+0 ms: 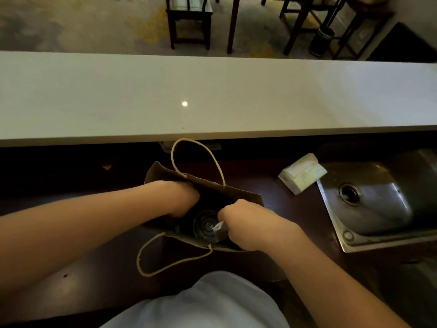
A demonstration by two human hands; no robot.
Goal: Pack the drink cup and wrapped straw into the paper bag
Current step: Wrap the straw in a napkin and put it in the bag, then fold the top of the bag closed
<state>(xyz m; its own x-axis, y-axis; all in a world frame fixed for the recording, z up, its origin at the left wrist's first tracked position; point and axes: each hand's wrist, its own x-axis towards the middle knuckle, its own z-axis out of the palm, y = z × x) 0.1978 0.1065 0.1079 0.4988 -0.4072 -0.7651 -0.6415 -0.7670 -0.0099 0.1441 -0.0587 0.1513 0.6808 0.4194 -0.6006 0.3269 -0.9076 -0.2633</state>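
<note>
Looking nearly done: drink cup (206, 224) sits inside our paper bag (246, 196), right hand (246, 221) pinching the wrapped straw (218, 226) in; left hand (182, 197) buried, grip unclear.

Matt brown paper bag (248, 197) with twisted cord handles, glossy white countertop (212, 91), scuffed shiny metal sink (378, 204).

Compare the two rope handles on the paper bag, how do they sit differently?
The far handle stands upright in an arch above the paper bag, toward the white counter. The near handle has flopped outward and lies low over the dark worktop, toward the person. Both are pale twisted rope loops, and neither is held by a hand.
</note>
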